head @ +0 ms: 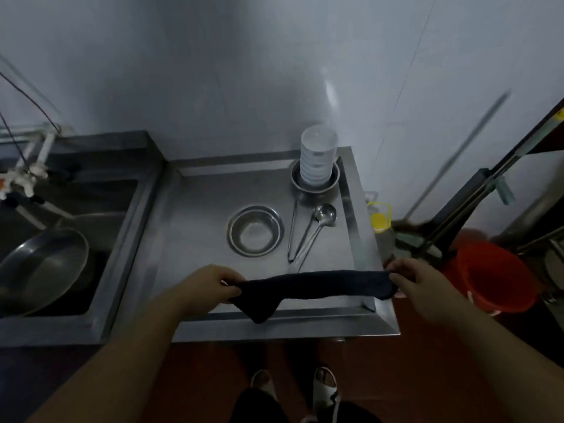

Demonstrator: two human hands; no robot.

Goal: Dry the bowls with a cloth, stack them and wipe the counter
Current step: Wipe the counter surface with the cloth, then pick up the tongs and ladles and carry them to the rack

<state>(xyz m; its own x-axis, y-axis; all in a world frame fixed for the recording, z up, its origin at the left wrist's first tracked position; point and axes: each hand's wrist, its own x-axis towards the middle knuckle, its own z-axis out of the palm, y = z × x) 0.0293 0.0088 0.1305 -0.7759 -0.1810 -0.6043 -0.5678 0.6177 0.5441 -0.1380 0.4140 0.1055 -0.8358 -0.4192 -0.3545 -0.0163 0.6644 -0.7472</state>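
A dark cloth point(311, 286) is stretched between my two hands above the front edge of the steel counter point(195, 227). My left hand point(204, 290) grips its left end and my right hand point(415, 283) pinches its right end. A corner of the cloth hangs down near the left hand. A steel bowl point(254, 230) sits upright in the middle of the counter. At the back right corner a stack of white bowls point(317, 158) stands inside another steel bowl point(329, 184).
Tongs point(292, 230) and a ladle point(317, 227) lie right of the middle bowl. A sink on the left holds a large steel pan point(42, 267). A red bucket point(491, 276) and a yellow-capped bottle point(380, 222) stand on the floor to the right.
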